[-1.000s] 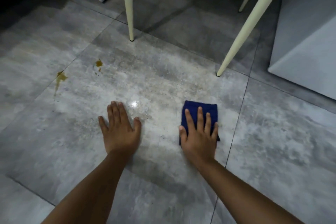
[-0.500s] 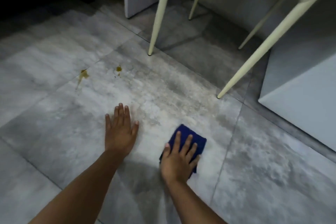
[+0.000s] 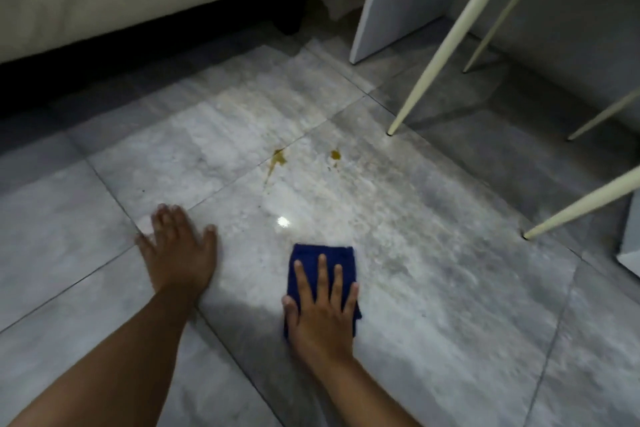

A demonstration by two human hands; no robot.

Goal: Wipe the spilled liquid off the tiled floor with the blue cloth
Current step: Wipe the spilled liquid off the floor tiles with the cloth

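Observation:
A folded blue cloth (image 3: pixel 322 255) lies flat on the grey tiled floor (image 3: pixel 450 288). My right hand (image 3: pixel 320 308) presses down on its near half with fingers spread. My left hand (image 3: pixel 180 250) rests flat on the floor to the left, holding nothing. Two yellow-brown spill spots sit farther ahead: a larger spill spot (image 3: pixel 278 158) with a thin trail toward me, and a smaller spill spot (image 3: pixel 335 155) to its right. The cloth is well short of both spots.
Cream chair legs (image 3: pixel 446 42) (image 3: pixel 581 208) stand at the right, with thinner ones behind. A pale grey panel (image 3: pixel 391 0) rises at the back. A sofa with a dark base (image 3: pixel 138 31) runs along the back left. A white unit corner (image 3: pixel 632 246) sits at the right edge.
My view has swung left and up, bringing the sofa in. My right hand slid the cloth over the floor and now lies straight on it. My left hand stays flat on the tiles.

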